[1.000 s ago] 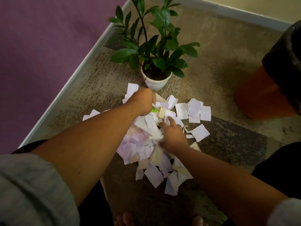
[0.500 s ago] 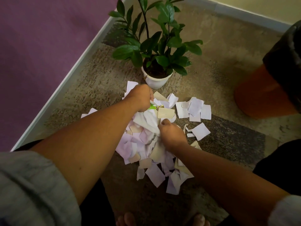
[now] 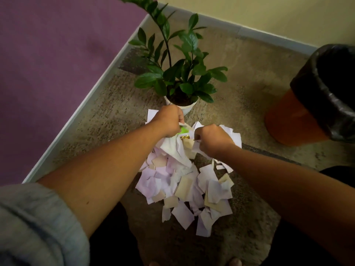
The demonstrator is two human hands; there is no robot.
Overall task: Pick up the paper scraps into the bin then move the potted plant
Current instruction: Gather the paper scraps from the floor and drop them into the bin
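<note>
Now both hands close on the far end of the paper scraps (image 3: 182, 181), gathering before any transfer to the bin (image 3: 299, 120).

Compared with a second ago, the right hand (image 3: 212, 140) has left the middle of the heap and moved up beside the left hand (image 3: 169, 121); each fist is clenched on white scraps, so a first load seems nearly ready, though most pieces still lie on the carpet (image 3: 249, 89). The heap's long axis runs from the person's feet toward the potted plant (image 3: 180, 81), its far end just short of the white pot. The plant stands upright, stems leaning slightly left. The lined bin waits to the right, well apart.
</note>
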